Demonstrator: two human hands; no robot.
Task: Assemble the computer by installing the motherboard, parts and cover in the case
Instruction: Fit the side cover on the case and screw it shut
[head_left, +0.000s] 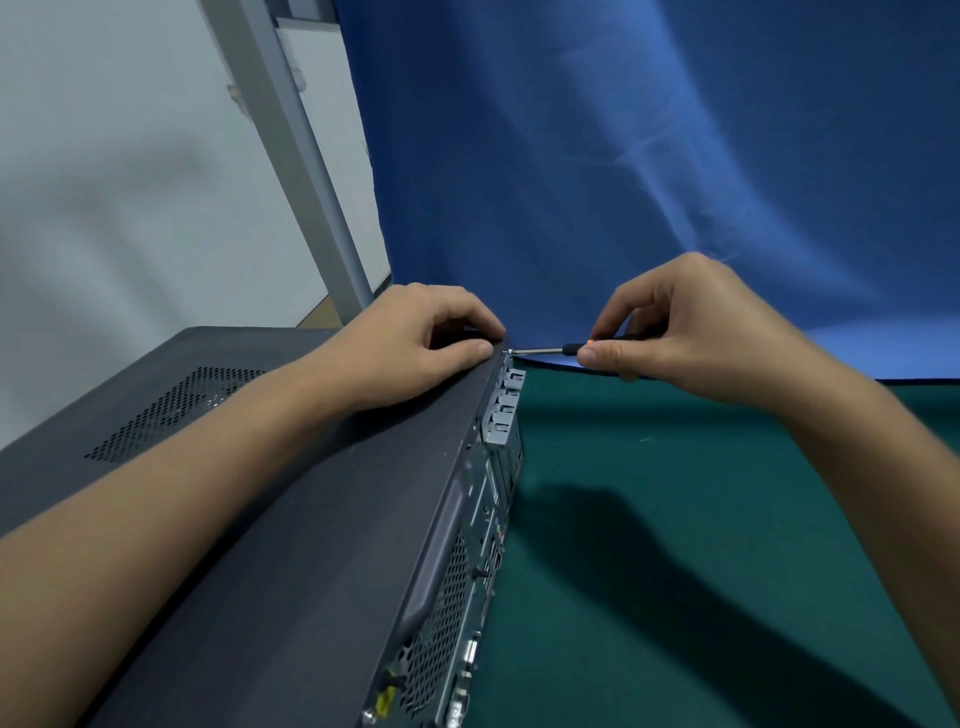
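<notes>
The dark grey computer case lies flat on the green table with its cover on, the vent holes facing up. Its rear panel with ports and mesh faces right. My left hand rests on the far top corner of the case, fingers curled over the edge. My right hand pinches a small black screwdriver held level, its tip touching a screw at the top far corner of the rear panel.
The green table mat stretches to the right of the case. A blue cloth backdrop hangs behind. A grey metal post and a white wall stand at the left.
</notes>
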